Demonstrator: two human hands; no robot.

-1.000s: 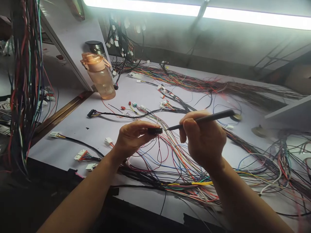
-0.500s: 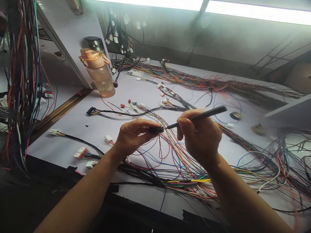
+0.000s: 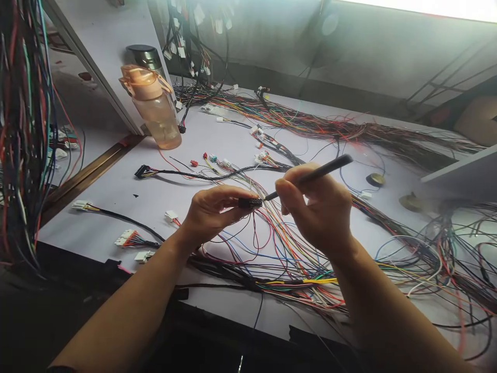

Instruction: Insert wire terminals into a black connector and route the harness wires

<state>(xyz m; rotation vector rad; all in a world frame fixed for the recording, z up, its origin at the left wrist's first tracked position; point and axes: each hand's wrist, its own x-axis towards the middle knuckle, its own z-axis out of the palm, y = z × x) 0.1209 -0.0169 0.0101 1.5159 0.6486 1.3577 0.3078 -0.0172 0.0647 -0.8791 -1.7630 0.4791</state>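
Between the thumb and fingers of my left hand [image 3: 212,207] is a small black wire connector [image 3: 250,202], with a few dark red wires [image 3: 255,230] hanging below it. My right hand [image 3: 320,210] is closed in a pen-like grip around a slim black pen-shaped tool [image 3: 324,170]. The thin tip of this tool points left and is at the connector's right end; whether it goes inside I cannot tell. Under both hands runs a loose spread of many-coloured wires [image 3: 287,248].
An orange water bottle [image 3: 157,116] stands at the back left beside a dark-lidded one [image 3: 143,54]. Wire bundles [image 3: 279,111] cross the back of the white table [image 3: 112,191]. White connectors [image 3: 130,238] lie at left, a black connector [image 3: 142,171] behind them. Hanging wires [image 3: 23,129] fill the left edge.
The whole view has shifted slightly, so most things sit a little higher and further left. Both hands keep their grips, and the tool tip stays at the connector.
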